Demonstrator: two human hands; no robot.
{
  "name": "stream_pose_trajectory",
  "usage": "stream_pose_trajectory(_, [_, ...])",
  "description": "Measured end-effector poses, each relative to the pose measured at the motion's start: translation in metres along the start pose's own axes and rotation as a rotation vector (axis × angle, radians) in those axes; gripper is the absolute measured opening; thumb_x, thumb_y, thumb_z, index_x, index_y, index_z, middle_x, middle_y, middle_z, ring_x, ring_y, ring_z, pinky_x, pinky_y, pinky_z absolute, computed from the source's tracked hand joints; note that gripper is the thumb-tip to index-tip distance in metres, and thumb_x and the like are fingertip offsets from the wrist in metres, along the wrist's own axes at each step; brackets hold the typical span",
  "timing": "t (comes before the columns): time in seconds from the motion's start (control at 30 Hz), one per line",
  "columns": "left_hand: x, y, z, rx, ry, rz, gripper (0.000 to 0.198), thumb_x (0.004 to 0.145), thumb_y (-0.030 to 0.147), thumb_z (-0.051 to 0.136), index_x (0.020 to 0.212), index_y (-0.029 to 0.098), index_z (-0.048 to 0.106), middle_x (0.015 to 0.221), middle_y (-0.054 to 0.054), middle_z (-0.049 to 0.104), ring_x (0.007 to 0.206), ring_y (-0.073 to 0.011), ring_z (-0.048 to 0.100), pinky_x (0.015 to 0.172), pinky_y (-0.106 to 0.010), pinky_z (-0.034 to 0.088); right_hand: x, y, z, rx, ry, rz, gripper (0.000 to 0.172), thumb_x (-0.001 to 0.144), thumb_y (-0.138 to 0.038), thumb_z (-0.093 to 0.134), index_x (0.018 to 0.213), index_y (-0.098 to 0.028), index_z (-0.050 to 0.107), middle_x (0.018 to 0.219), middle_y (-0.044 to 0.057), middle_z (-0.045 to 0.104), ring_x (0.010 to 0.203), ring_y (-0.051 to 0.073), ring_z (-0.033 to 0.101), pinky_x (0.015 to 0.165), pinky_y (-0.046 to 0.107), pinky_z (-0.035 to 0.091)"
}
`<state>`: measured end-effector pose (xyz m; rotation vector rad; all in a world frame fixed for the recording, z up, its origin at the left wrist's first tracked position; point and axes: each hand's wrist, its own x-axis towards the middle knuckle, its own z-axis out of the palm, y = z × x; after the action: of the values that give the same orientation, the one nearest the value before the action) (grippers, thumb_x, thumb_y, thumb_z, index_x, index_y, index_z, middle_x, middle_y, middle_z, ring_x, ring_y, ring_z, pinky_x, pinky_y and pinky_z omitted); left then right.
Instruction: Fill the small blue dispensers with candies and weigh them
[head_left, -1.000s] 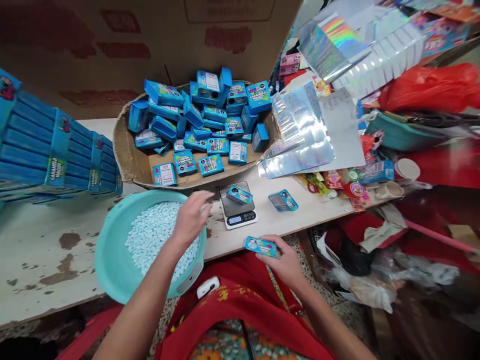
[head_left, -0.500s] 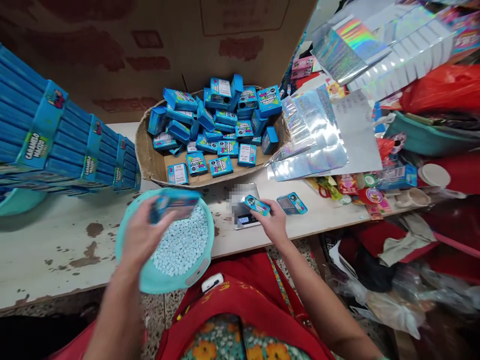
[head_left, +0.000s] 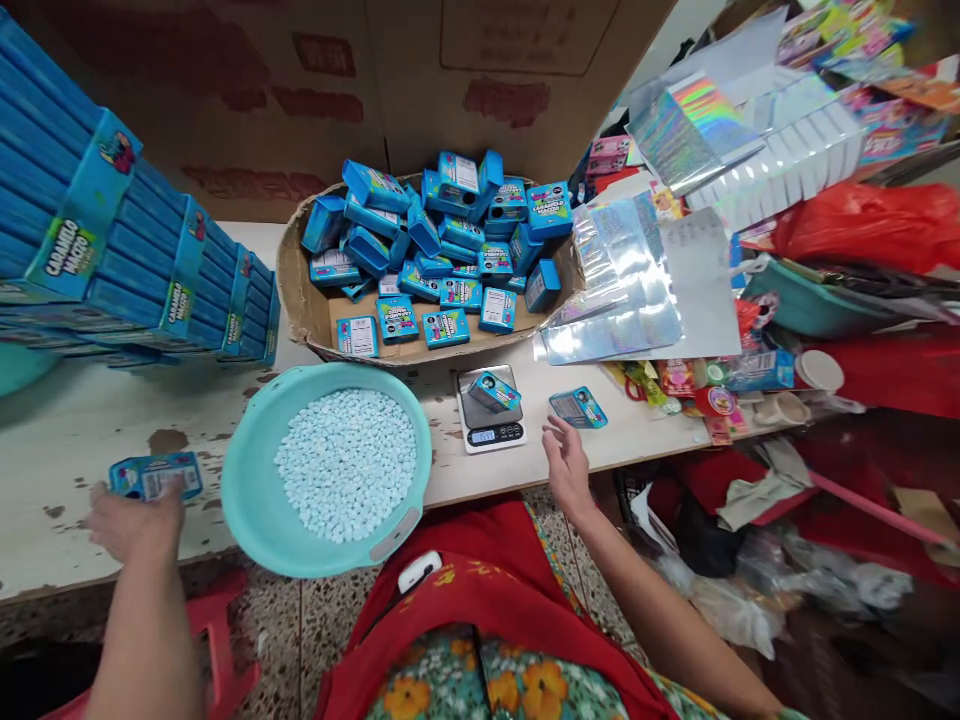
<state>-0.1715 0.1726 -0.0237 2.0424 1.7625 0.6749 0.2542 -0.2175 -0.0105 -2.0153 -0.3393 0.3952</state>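
My left hand (head_left: 135, 520) is at the left of the white table, fingers closed on a small blue candy box (head_left: 156, 475) just above the tabletop. My right hand (head_left: 567, 462) hovers open near the table's front edge, between the small digital scale (head_left: 491, 424) and a loose blue box (head_left: 577, 407) lying flat. Another blue box (head_left: 494, 390) rests on the scale's platform. A teal basin (head_left: 255, 500) full of pale blue tablets (head_left: 346, 462) sits between my hands.
A cardboard tray (head_left: 300, 300) piled with several blue boxes stands behind the basin. Stacked flat blue cartons (head_left: 112, 270) fill the left. Holographic bags (head_left: 615, 290), a red bag (head_left: 870, 215) and clutter crowd the right. A big cardboard box (head_left: 300, 90) walls the back.
My left hand carried a blue box from over the basin out to the left of the table. My right hand let go of the box on the scale and drew back slightly.
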Motion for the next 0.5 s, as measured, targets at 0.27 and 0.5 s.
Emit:
stream_pose_trajectory(0.27, [-0.080,0.141,0.045,0.022,0.068,0.354,0.031,0.085,0.041,0.055,0.105,0.019,0.065,0.104,-0.007,0.069,0.096,-0.0252,0.064,0.088,-0.041,0.051,-0.033,0.035,0.001,0.045,0.003,0.158,0.045,0.080,-0.051,0.060,0.109,-0.017,0.060,0.113,0.014,0.063,0.104,0.026,0.060,0.087,0.044,0.051])
stream_pose_trajectory(0.5, [-0.138,0.225,0.098,-0.142,-0.413,0.564,0.025,0.091,0.034,0.049,0.097,0.022,0.069,0.099,-0.004,0.073,0.092,-0.0185,0.067,0.084,-0.028,0.049,-0.024,0.037,0.000,0.131,-0.016,0.184,0.042,0.074,-0.050,0.067,0.100,-0.017,0.064,0.106,0.013,0.067,0.100,0.026,0.062,0.087,0.045,0.052])
